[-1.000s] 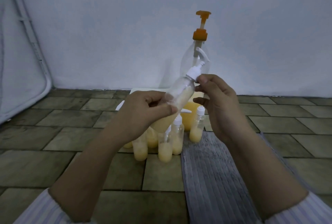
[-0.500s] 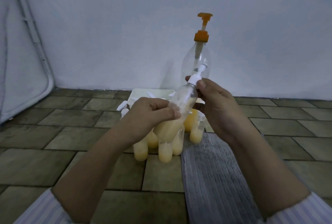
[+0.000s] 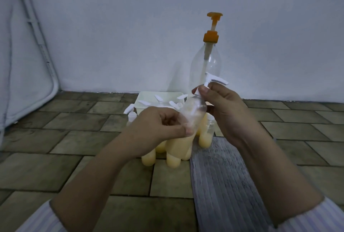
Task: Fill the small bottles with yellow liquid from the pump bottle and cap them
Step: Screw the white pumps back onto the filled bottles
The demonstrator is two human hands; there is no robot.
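Crowding behind held bottle (image 3: pixel 188 120): filled bottles (image 3: pixel 172 159) (capped).

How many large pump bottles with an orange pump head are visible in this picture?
1. The large pump bottle stands upright on the floor at the wall, behind the white tub and the small bottle held in both hands. No other is visible.

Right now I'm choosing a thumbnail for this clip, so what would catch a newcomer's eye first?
The two hands at centre: the left hand holds a small bottle tilted, yellow liquid in its lower half, while the right hand grips its white pump cap. Behind them the tall pump bottle with its orange top stands against the pale wall. Below the hands, filled bottles cluster on the tiled floor.
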